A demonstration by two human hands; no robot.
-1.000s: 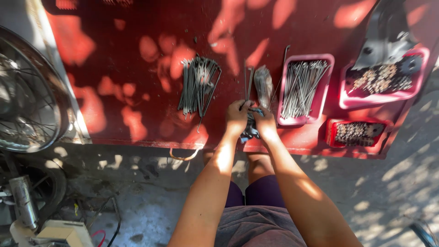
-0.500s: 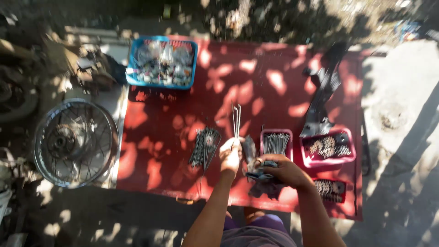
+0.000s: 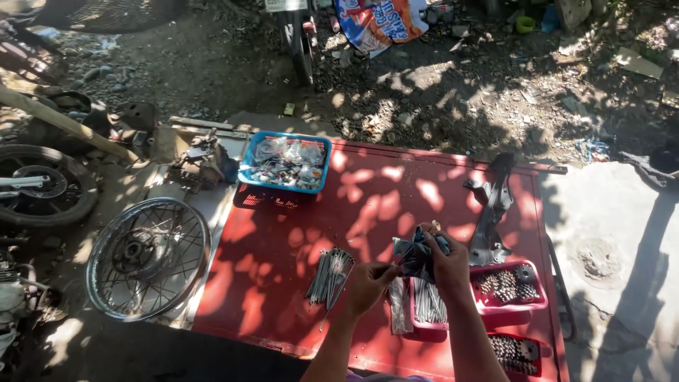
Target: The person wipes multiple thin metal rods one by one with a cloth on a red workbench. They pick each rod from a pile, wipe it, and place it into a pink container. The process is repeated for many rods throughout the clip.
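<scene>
My left hand (image 3: 368, 284) pinches the lower end of a thin metal spoke whose shaft runs up into a dark blue rag (image 3: 416, 253). My right hand (image 3: 447, 263) is wrapped around that rag, closed on it and on the spoke inside. Both hands hover over a red board (image 3: 382, 212) lying on the ground. A loose bundle of spokes (image 3: 329, 276) lies on the board just left of my left hand. Under my hands a red tray (image 3: 419, 331) holds more spokes.
Two red trays of small metal parts (image 3: 508, 286) (image 3: 516, 351) sit at the right, a black metal bracket (image 3: 494, 206) above them. A blue basket (image 3: 286, 164) of bagged parts stands at the board's far left corner. A spoked wheel rim (image 3: 147, 258) and a tyre (image 3: 44, 184) lie left.
The view has pulled back and tilted up, showing more ground beyond the board. My hands shifted right; the spokes held upright before are gone, one spoke now being in the rag.
</scene>
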